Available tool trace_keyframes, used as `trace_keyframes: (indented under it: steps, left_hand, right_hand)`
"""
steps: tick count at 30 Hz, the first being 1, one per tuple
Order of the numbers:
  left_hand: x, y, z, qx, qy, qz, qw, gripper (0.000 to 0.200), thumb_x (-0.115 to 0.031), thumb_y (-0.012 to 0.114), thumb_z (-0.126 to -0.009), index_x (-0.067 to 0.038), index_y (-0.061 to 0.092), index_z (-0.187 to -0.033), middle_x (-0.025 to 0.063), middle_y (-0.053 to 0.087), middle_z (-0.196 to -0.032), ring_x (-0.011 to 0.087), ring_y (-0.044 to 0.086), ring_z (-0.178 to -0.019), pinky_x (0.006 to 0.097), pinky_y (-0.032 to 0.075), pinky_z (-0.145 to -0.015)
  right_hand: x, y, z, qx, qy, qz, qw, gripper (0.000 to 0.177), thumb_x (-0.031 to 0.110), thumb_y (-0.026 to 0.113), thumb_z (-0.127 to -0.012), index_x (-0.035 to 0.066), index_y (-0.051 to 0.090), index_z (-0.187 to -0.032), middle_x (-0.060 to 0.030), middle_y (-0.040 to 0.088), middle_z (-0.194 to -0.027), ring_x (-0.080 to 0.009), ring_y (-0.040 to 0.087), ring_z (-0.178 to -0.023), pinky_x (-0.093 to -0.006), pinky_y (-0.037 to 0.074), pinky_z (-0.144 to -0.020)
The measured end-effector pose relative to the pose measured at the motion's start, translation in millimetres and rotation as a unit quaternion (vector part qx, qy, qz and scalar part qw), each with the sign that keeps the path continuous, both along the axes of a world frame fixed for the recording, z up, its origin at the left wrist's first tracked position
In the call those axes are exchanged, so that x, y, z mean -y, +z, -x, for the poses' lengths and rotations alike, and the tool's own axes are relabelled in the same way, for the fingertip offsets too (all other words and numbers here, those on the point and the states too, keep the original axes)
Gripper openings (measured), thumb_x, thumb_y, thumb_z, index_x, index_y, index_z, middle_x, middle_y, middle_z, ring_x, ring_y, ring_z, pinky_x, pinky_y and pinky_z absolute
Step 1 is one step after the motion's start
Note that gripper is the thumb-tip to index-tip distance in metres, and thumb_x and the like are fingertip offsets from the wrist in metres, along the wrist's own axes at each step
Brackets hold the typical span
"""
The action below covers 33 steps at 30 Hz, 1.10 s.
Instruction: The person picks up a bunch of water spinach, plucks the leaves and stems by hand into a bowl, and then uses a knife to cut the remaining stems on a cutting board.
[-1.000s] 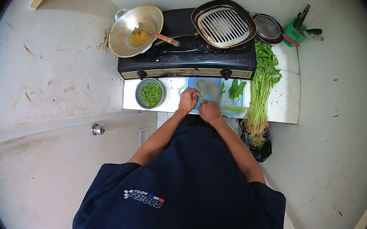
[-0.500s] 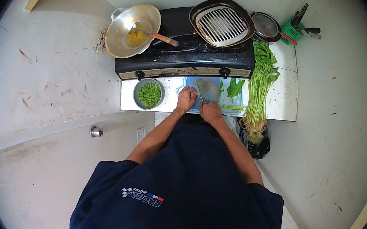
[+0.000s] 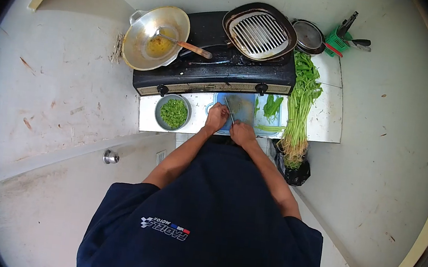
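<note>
Over a blue cutting board (image 3: 241,103), my right hand (image 3: 243,133) is closed round the handle of a knife (image 3: 229,110), whose blade points up and to the left. My left hand (image 3: 217,117) is closed beside the blade, fingers pinched; what they hold, if anything, is too small to name. Loose green leaves (image 3: 272,106) and a few cut stems (image 3: 269,128) lie to the right of the board's middle. A grey bowl (image 3: 188,115) of chopped greens (image 3: 173,112) stands to the left of my hands.
Behind the board is a black stove (image 3: 210,73) bearing a wok (image 3: 130,46) with a ladle (image 3: 194,49) and a grill pan (image 3: 261,34). Long leafy greens (image 3: 301,101) hang over the right counter edge, near a lidded pan (image 3: 307,36) and a green basket (image 3: 337,42) of utensils.
The view has shifted slightly. The knife blade has swung a little more upright between my hands, and both hands remain closed near the board.
</note>
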State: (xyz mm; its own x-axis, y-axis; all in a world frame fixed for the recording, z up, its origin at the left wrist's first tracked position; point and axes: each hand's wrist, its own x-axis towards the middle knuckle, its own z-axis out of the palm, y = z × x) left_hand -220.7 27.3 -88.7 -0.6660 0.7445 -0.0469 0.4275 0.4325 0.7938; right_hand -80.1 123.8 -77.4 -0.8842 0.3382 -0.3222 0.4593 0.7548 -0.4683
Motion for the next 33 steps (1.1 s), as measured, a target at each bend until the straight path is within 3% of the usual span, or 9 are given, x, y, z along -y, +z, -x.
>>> trace_keyframes:
  steps: [13,19,22,33]
  left_hand:
    - [0,-13,11,0.010,-0.041,-0.045,0.998,0.008,0.005,0.066,-0.073,-0.001,0.068,-0.078,0.0165,0.061,-0.079,0.0293,0.065,-0.071,0.0381,0.056,-0.068]
    - [4,-3,14,-0.003,-0.069,-0.065,0.996,0.008,0.003,0.065,-0.071,-0.001,0.066,-0.078,0.0163,0.061,-0.074,0.0330,0.063,-0.074,0.0417,0.056,-0.068]
    - [4,-9,17,0.018,-0.069,-0.036,0.997,0.010,0.002,0.065,-0.073,-0.003,0.068,-0.081,0.0159,0.062,-0.081,0.0314,0.066,-0.073,0.0393,0.057,-0.070]
    - [8,-5,26,-0.027,-0.106,-0.051,0.993,0.005,-0.001,0.065,-0.079,-0.002,0.067,-0.084,0.0176,0.060,-0.083,0.0391,0.063,-0.077,0.0466,0.054,-0.073]
  right_hand:
    - [5,17,-3,0.046,0.013,-0.007,0.999,0.032,0.025,0.053,-0.093,-0.004,0.064,-0.099,-0.0244,0.072,-0.091,-0.0407,0.072,-0.086,-0.0508,0.057,-0.081]
    - [7,8,1,0.036,-0.002,-0.018,0.999,0.037,0.029,0.050,-0.096,-0.005,0.061,-0.103,-0.0289,0.071,-0.086,-0.0460,0.070,-0.083,-0.0522,0.056,-0.081]
    - [12,18,0,0.044,-0.010,-0.021,0.999,0.033,0.027,0.050,-0.096,-0.004,0.061,-0.098,-0.0270,0.072,-0.089,-0.0435,0.072,-0.084,-0.0505,0.058,-0.079]
    - [25,33,-2,0.081,-0.068,-0.033,0.994,0.035,0.032,0.053,-0.098,-0.002,0.059,-0.104,-0.0261,0.072,-0.089,-0.0440,0.071,-0.084,-0.0522,0.057,-0.078]
